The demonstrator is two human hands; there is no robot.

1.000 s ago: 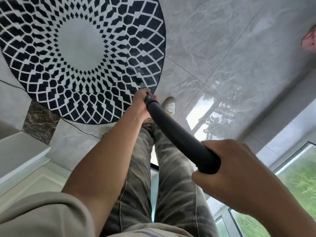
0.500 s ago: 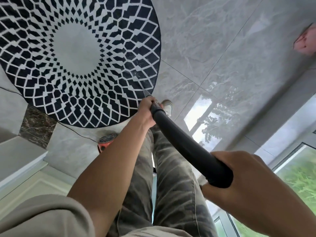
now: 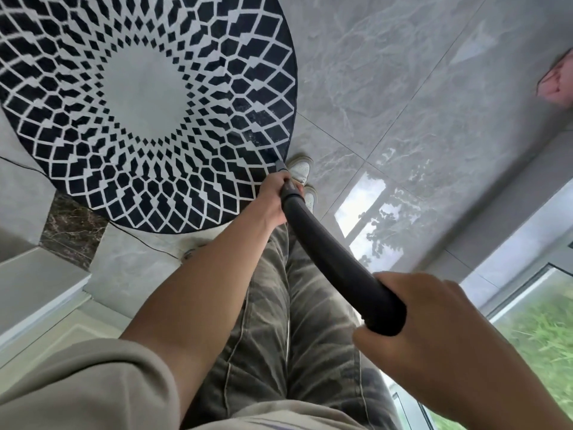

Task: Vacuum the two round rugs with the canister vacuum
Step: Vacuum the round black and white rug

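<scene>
A round black-and-white patterned rug (image 3: 145, 113) lies on the grey tile floor at upper left. A black vacuum wand (image 3: 328, 259) runs from lower right up toward the rug's near edge, its narrow grey tip (image 3: 280, 165) at the rug's rim. My left hand (image 3: 276, 200) grips the wand near its far end. My right hand (image 3: 434, 333) grips the wand's near end. The canister itself is mostly hidden; a small part shows by my left forearm (image 3: 192, 252). A pink object (image 3: 558, 85), possibly the second rug, peeks in at the right edge.
My white shoes (image 3: 300, 172) stand beside the rug's edge. A thin black cord (image 3: 133, 237) trails across the floor below the rug. A glass door with greenery outside (image 3: 533, 308) is at the right. A white step or ledge (image 3: 40, 280) sits at the left.
The wand and both hands have shifted toward the rug's right edge, and the view has swung so the rug sits further right. The orange canister seen half a second ago is now mostly covered by my arm.
</scene>
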